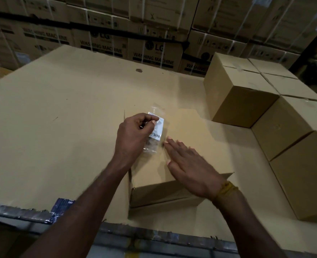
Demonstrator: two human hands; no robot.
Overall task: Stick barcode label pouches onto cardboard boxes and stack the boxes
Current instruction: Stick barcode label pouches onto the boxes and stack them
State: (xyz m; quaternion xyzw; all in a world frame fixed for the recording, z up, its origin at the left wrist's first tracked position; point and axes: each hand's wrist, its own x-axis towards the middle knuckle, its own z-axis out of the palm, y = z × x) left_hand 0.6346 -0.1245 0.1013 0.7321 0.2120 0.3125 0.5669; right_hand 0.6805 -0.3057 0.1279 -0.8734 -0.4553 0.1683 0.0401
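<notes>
One clear plastic barcode pouch [155,132] was pinched by the left hand [133,135] above the plain brown cardboard box [182,164]; straight right hand [189,164] fingers were pressed on it.

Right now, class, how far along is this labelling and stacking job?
Done: plain boxes sit grouped at the right. In hand: the left hand pinches a barcode pouch over the near box; the right hand lies flat on it. Left: sticking the pouch, then stacking.
</notes>
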